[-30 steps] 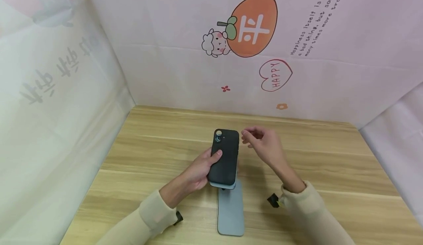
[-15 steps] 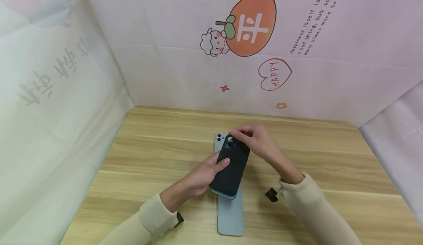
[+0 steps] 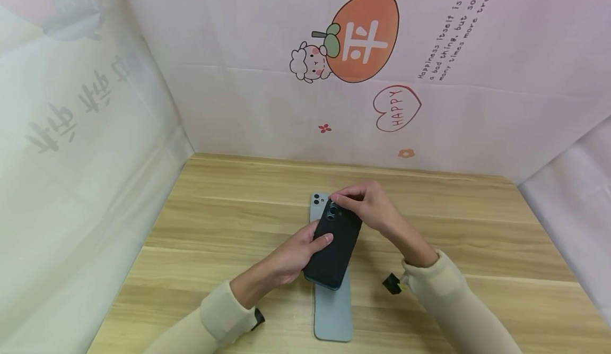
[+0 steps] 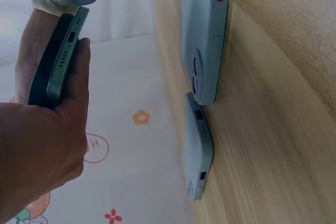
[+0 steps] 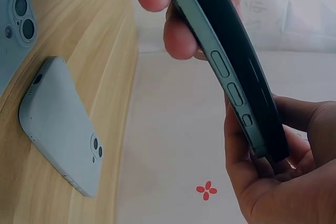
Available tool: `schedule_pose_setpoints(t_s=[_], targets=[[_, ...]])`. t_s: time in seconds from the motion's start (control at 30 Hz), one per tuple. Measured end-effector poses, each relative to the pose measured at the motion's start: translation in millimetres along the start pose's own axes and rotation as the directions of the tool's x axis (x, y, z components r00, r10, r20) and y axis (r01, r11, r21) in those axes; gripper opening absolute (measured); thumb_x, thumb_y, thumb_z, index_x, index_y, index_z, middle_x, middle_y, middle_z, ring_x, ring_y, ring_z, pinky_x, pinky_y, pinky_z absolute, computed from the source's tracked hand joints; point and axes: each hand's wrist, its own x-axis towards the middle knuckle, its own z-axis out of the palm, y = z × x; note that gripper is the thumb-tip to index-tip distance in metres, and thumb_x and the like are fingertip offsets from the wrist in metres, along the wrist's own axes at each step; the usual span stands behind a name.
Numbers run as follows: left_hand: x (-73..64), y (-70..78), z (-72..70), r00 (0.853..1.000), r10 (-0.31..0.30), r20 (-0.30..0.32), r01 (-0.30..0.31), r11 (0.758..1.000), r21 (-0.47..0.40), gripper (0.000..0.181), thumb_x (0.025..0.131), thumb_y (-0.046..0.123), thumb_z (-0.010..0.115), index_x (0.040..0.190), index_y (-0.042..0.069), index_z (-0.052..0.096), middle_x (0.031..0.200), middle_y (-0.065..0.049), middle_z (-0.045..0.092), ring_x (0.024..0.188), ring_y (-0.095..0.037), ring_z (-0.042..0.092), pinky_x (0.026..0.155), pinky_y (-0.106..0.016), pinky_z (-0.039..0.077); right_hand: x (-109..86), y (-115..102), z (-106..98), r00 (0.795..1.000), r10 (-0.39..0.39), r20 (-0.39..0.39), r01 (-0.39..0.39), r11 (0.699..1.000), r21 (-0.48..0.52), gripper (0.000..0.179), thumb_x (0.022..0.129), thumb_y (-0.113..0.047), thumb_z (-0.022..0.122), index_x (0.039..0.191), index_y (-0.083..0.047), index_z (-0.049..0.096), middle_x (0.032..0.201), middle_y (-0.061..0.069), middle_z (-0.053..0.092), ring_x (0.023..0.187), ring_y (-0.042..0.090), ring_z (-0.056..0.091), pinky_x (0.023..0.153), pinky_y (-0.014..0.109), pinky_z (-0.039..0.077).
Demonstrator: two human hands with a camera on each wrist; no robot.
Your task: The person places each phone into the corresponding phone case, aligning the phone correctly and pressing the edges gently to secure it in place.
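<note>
A black phone case [image 3: 334, 250] lies against the back of a blue-green phone [image 5: 223, 77], tilted above the table. My left hand [image 3: 296, 250] grips both around their lower part, thumb across the black back. At the camera end, my right hand [image 3: 372, 205] pinches the top corner. From the right wrist view, the case [image 5: 247, 51] looks slightly bowed along the phone's button side. The phone's port edge [image 4: 65, 51] faces the left wrist camera. Beneath them, two light blue-grey phones lie face down in line: the nearer one [image 3: 333, 317] and the farther one [image 3: 315, 205], partly hidden.
The wood-grain table [image 3: 215, 210] ends at a white printed cloth [image 3: 248, 110] behind, with more cloth at left and right. A small black device [image 3: 393, 284] sits by the right sleeve cuff.
The right hand has moved left to the case's top corner. The held phone and case have tilted clockwise and come nearer. Less light-blue edge shows at the lower end.
</note>
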Motion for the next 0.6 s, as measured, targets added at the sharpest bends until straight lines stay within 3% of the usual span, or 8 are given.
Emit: schedule_pose_setpoints(t_s=[0.6], targets=[[-1.4,0.4,0.8,1.0,0.001,0.008,-0.001,1.0,0.008,0.041,0.114,0.011,0.046,0.154,0.004,0.04,0.135,-0.021,0.068,0.112,-0.024,0.072,0.096,-0.041,0.061,-3.7,-0.8,3.4,0.999,0.035,0.005,-0.035,0.999,0.034,0.015,0.098,-0.019,0.078,0.106,-0.007,0.085,0.095,0.005,0.081,0.08,0.019,0.072,0.068,0.027,0.059]])
